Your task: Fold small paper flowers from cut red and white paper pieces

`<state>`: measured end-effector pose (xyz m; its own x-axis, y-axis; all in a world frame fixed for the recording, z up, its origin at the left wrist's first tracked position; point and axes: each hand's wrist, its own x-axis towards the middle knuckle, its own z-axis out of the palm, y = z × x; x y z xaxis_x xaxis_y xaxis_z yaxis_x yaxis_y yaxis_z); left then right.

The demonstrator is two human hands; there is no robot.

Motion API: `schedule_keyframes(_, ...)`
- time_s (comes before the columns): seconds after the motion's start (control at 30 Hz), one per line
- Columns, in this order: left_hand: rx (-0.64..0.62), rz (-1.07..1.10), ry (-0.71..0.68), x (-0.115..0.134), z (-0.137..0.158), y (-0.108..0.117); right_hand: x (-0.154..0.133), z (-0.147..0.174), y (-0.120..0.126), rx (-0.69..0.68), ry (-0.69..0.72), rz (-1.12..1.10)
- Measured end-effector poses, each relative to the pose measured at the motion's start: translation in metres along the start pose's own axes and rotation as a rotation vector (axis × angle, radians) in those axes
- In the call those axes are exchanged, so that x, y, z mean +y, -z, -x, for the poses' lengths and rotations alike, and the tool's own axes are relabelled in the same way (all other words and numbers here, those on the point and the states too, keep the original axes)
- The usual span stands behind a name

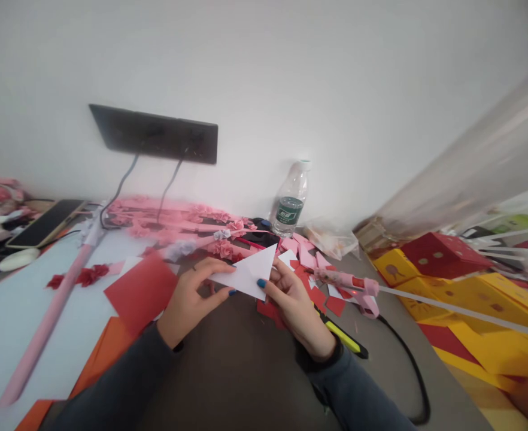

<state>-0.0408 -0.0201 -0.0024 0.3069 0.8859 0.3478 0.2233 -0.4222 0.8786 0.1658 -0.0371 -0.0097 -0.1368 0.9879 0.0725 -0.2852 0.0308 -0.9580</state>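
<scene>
Between my two hands, above the table, is a folded white paper triangle. My left hand pinches its left corner between thumb and fingers. At the right edge, my right hand grips the paper with the thumb on top and the fingers behind. A red paper sheet lies beside my left hand. Small red paper pieces are scattered behind and beside my right hand. A yellow-and-black utility knife lies just right of my right wrist.
A pink hot glue gun with a black cord rests at the right. Behind stand a water bottle and pink paper-flower stems. A pink tube lies on white board at the left. Yellow and red boxes sit far right.
</scene>
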Motion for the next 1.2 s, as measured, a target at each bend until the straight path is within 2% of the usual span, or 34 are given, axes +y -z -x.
schedule_keyframes(0.27, -0.002, -0.066, 0.052, 0.0016, -0.0002, -0.0013, 0.0009, 0.001, 0.0078, 0.06, -0.104, 0.195)
schedule_keyframes(0.57, -0.121, -0.155, 0.109, 0.0041, 0.0007, 0.0011, -0.0003, 0.0022, 0.0032, 0.018, -0.122, 0.156)
schedule_keyframes(0.67, -0.124, -0.138, 0.121, 0.0028, 0.0015, 0.0007, 0.0008, 0.0023, 0.005, 0.017, -0.091, 0.175)
schedule_keyframes(0.77, -0.073, -0.095, 0.156, 0.0007, 0.0019, -0.0005, 0.0029, 0.0024, 0.006, 0.021, -0.058, 0.193)
schedule_keyframes(0.93, 0.017, 0.08, 0.267, 0.0001, 0.0008, -0.001, 0.0025, 0.0025, 0.0014, 0.023, -0.068, 0.064)
schedule_keyframes(1.07, -0.072, 0.122, 0.275, 0.0032, 0.0011, -0.0011, -0.0011, 0.0029, 0.0009, 0.053, -0.057, -0.006)
schedule_keyframes(1.2, -0.148, 0.203, 0.313, 0.0059, 0.0019, -0.0015, -0.003, 0.0023, 0.0041, 0.074, -0.035, 0.042)
